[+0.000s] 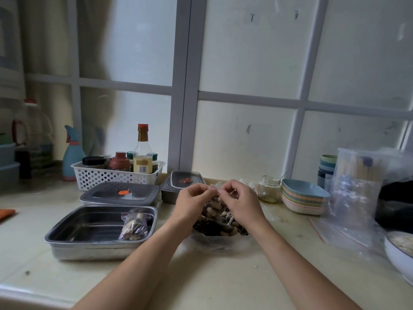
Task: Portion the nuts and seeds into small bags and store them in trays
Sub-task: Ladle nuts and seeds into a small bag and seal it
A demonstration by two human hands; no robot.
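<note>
My left hand and my right hand both pinch the top edge of a small clear bag of nuts and seeds, held above a pile of peanuts and seeds on a plastic sheet. The bag hangs between the hands, partly hidden by the fingers. To the left stands an open steel tray with one filled small bag lying at its right end.
Two lidded steel trays sit behind the open one. A white basket of bottles stands at the back left. A glass jar, stacked bowls, loose clear bags and a white dish fill the right side.
</note>
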